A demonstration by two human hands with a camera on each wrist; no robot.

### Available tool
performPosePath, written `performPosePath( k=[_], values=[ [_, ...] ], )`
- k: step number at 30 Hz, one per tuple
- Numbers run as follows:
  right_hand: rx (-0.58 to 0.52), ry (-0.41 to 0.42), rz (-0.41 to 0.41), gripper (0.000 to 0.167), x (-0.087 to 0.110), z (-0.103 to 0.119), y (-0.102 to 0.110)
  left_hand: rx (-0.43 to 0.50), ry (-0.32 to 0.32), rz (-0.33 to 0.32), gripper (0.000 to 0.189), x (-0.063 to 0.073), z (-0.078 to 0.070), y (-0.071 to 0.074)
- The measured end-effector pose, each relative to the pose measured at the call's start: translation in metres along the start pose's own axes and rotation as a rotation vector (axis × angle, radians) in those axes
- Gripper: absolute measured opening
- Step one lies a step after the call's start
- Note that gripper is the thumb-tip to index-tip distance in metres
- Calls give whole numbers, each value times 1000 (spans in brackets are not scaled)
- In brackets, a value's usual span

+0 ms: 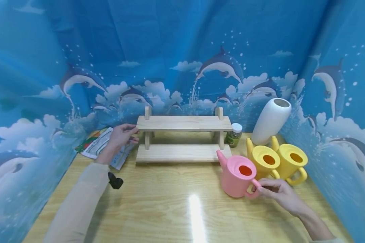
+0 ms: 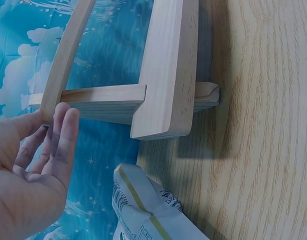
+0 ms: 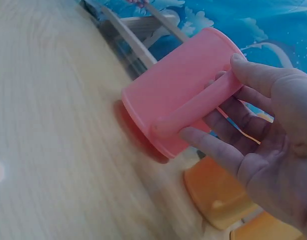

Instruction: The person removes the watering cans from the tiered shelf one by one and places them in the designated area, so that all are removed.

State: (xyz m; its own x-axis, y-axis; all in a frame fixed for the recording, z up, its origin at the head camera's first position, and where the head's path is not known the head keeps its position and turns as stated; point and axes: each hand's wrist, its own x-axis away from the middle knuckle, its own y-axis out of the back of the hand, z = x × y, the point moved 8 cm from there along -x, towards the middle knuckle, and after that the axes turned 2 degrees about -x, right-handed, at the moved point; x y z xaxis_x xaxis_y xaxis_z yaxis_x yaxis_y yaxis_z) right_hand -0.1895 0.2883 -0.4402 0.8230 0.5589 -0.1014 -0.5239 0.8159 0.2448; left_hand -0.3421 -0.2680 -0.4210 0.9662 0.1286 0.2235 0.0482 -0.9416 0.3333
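A two-tier wooden shelf (image 1: 182,153) stands at the back middle of the table. My left hand (image 1: 121,136) pinches the left end of its upper board (image 2: 68,55) between thumb and fingers. On the right, my right hand (image 1: 278,194) holds a pink watering can (image 1: 235,180) by its handle (image 3: 198,107), thumb near the handle's top. The can is upright, its spout pointing back and left, in front of the shelf's right end. Two yellow watering cans (image 1: 263,158) stand just behind and to the right of the pink one.
A white vase (image 1: 270,119) leans at the back right. Beside the shelf's right end is a small jar (image 1: 233,136) with a white lid. Seed-packet-like bags (image 1: 97,143) lie at the back left. Dolphin-printed blue cloth (image 1: 170,50) walls in the table (image 1: 158,202).
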Motion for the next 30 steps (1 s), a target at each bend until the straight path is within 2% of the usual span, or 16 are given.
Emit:
performPosePath(
  k=[8,14,19,24,26,30],
  values=[
    [-61,41,-1,27,1,-9,-5,-1,-6,15,56,0,0,0],
    [-48,34,-28,26,2,-12,-5,-1,-14,16,55,0,0,0],
    [-44,-1,-62,25,2,-17,-4,0,-19,23,57,0,0,0],
    [30,-86,-140,25,3,-18,-1,-11,-20,10,58,1,1,2],
    [39,-99,-166,26,5,-16,1,-16,-26,16,60,5,2,4],
    [-53,-61,-176,27,11,-6,7,-26,-40,40,64,21,5,12]
  ],
)
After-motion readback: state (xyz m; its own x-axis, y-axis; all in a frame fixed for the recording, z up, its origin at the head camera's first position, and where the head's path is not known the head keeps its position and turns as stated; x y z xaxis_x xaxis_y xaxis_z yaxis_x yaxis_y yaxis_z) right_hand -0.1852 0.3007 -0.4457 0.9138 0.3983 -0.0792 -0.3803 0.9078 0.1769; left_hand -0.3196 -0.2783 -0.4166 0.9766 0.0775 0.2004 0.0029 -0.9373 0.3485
